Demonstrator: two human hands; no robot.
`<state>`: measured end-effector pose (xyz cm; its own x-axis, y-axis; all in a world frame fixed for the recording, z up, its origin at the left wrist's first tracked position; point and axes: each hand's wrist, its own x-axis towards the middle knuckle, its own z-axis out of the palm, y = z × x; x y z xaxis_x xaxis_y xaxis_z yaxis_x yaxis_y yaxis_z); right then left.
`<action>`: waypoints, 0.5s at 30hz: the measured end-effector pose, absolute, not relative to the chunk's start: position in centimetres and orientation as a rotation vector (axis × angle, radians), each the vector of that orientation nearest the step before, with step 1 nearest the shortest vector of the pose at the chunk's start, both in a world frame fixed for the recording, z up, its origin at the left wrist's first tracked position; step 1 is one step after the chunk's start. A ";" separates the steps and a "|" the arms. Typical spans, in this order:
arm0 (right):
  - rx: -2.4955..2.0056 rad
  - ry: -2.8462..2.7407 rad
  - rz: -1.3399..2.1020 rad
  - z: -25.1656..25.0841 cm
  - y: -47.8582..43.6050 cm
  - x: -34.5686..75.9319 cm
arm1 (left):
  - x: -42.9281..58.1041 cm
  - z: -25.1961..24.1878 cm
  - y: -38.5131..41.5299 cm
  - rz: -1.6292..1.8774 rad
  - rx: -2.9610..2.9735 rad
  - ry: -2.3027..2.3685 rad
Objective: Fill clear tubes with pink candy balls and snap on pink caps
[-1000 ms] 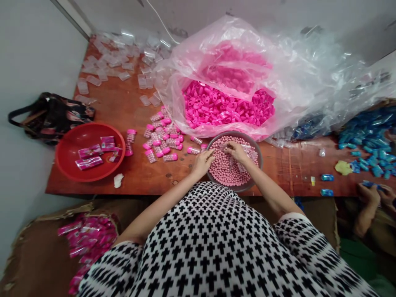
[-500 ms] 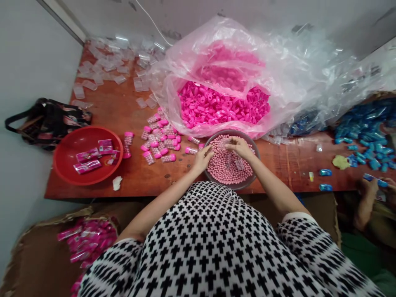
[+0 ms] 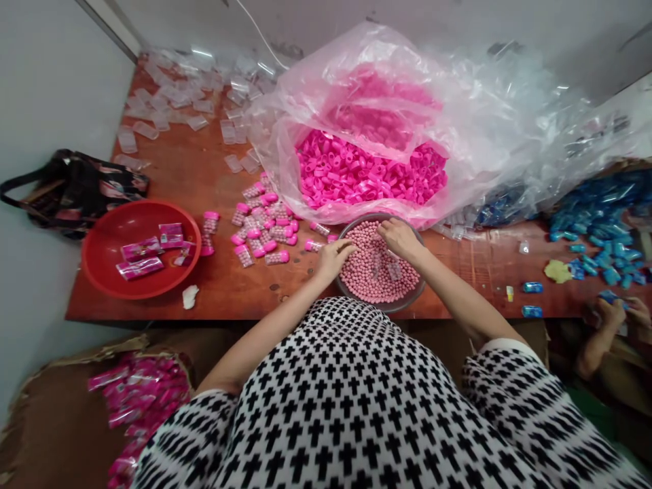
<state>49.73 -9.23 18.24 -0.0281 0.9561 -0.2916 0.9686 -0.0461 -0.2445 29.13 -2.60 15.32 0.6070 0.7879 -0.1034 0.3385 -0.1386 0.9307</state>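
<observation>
A round metal bowl [image 3: 387,307] filled with small pink balls [image 3: 377,278] stands at the table's front edge. My left hand [image 3: 335,262] rests at the bowl's left side, fingers over the balls. My right hand [image 3: 400,239] sits at the far rim, its fingertips among the balls. Two clear plastic tubes [image 3: 393,271] lie partly sunk in the balls near it. Filled tubes with pink caps [image 3: 262,232] lie on the table left of the bowl. Whether either hand grips a tube is hidden by the fingers.
A pink-tinted plastic bag of pink caps [image 3: 371,170] sits behind the bowl. Loose clear tubes [image 3: 173,102] lie at the back left. A red basin [image 3: 102,265] holds pink packets. A co-worker's hands [image 3: 611,314] work among blue tubes at right. Cardboard with pink packets [image 3: 56,421] lies at lower left.
My right hand has moved up and to the right, towards the bowl's far rim. My left hand stays at the bowl's left side, and the view has shifted slightly left.
</observation>
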 end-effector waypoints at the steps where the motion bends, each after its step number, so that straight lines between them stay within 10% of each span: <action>1: 2.179 2.098 -0.577 17.5 -8.9 50.0 | 28.7 15.1 -2.4 0.506 1.726 0.947; 9: 2.453 2.087 -1.185 11.9 -9.1 48.0 | 26.9 13.6 -2.6 0.520 1.705 1.014; 15: 2.830 1.714 -2.387 13.1 -11.2 46.7 | 29.6 13.4 -3.4 0.466 1.721 0.851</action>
<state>46.67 -11.24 13.05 0.1745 0.9356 -0.3070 -0.0084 -0.3104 -0.9506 29.60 -3.44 13.38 0.6636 0.7401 -0.1095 0.3064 -0.1353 0.9422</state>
